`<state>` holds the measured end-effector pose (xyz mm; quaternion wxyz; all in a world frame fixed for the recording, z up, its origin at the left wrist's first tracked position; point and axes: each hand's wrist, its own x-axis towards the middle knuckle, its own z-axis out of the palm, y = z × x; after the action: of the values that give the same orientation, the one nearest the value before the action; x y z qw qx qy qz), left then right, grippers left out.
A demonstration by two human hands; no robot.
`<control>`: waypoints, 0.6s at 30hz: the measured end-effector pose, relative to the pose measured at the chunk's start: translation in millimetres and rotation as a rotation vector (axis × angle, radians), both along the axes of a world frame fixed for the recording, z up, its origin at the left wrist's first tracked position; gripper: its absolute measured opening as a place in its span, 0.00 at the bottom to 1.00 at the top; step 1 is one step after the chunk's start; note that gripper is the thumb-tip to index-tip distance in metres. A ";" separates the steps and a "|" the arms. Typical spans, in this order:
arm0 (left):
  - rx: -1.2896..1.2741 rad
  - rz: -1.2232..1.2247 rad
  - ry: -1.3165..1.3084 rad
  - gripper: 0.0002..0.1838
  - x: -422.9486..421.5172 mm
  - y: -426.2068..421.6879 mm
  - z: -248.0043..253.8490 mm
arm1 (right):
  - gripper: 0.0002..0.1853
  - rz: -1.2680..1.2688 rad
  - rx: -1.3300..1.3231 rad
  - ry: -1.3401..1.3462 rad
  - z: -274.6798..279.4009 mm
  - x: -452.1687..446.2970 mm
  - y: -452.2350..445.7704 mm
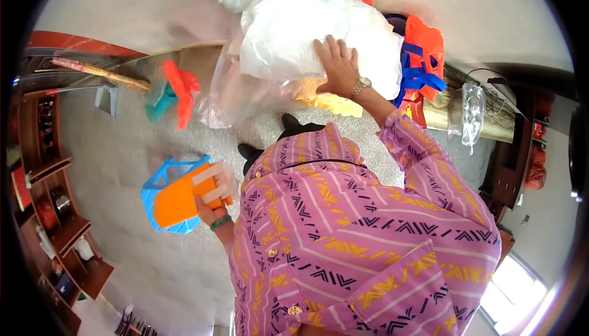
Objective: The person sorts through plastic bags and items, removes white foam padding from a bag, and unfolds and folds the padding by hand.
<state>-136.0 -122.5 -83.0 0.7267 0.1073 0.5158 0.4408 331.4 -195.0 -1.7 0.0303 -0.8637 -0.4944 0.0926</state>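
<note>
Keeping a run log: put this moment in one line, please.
left hand: holding orange object | right hand: spread on white plastic bag | seen behind orange object: blue plastic item | beside bag: blue straps

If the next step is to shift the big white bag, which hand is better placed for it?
Probably the right hand: it is spread on the white bag, while the left hand, farther away, holds an orange item.
</note>
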 end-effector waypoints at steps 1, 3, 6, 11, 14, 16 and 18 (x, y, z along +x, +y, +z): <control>-0.002 0.001 0.009 0.28 5.6 2.8 5.5 | 0.53 0.018 0.032 -0.073 -13.5 4.5 -4.7; 0.069 0.021 0.108 0.26 19.9 9.3 12.4 | 0.46 0.059 0.114 -0.112 -19.0 12.7 0.2; 0.099 0.040 0.137 0.24 29.0 18.8 17.5 | 0.31 0.034 0.223 -0.008 -28.3 39.9 8.5; 0.116 0.051 0.140 0.24 35.1 19.3 19.8 | 0.18 -0.003 0.287 0.187 -6.2 125.7 29.1; 0.130 0.046 0.149 0.25 36.0 14.7 21.8 | 0.10 -0.220 0.366 0.497 51.4 156.4 38.7; 0.081 0.054 0.122 0.25 26.9 11.6 9.5 | 0.18 -0.338 0.377 0.507 105.3 148.0 35.6; 0.061 0.041 0.084 0.25 23.0 10.9 7.2 | 0.25 -0.472 0.311 0.397 116.8 157.9 31.8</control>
<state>-113.0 -111.6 -75.8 0.6917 0.1370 0.5342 0.4662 489.3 -163.3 115.1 0.2780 -0.9044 -0.2736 0.1728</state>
